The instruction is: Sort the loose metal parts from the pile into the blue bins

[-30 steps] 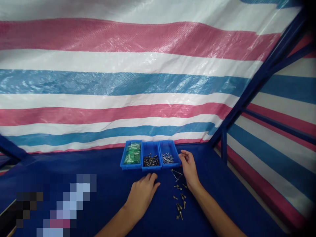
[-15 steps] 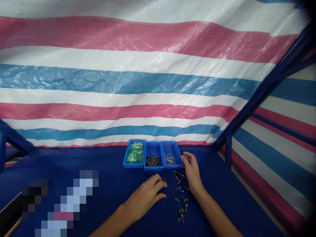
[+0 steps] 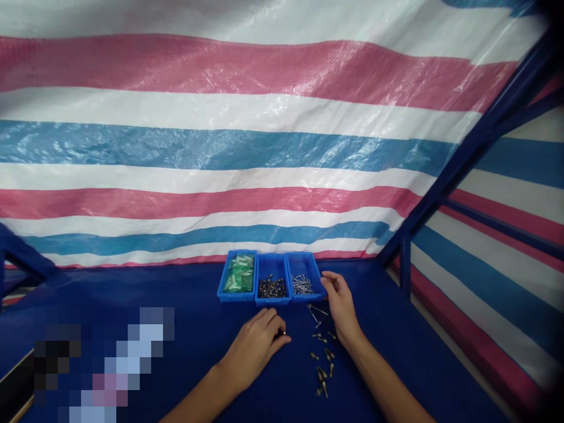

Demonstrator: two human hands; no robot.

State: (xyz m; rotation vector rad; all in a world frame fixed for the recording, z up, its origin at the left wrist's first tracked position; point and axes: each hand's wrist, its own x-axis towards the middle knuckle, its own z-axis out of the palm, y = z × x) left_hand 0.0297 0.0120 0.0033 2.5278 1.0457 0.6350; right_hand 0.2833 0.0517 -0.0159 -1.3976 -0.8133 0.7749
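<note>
My left hand (image 3: pixel 258 343) is low over the table, its fingers curled toward the thumb with a small dark metal piece (image 3: pixel 282 333) showing between them. Most of that piece is hidden. My right hand (image 3: pixel 340 299) has its bent fingertips at the side of the right blue bin (image 3: pixel 316 273), which holds silver pins or nails (image 3: pixel 302 284). Just below this bin lie a few long thin silver pins (image 3: pixel 315 315). Several small brass-coloured metal pieces (image 3: pixel 322 376) are scattered between my two forearms.
The middle blue bin (image 3: pixel 274 265) holds many dark brass pieces, and the left blue bin (image 3: pixel 219 288) holds green-and-clear packets (image 3: pixel 239 273). A dark object with a light edge (image 3: pixel 17 382) lies left, beside a blurred-out patch. Striped sheeting and a blue frame post (image 3: pixel 405 264) bound the table.
My left hand has drawn slightly left and closed its fingers; a small dark piece now shows in them. My right hand stays at the right bin. The view has shifted slightly.
</note>
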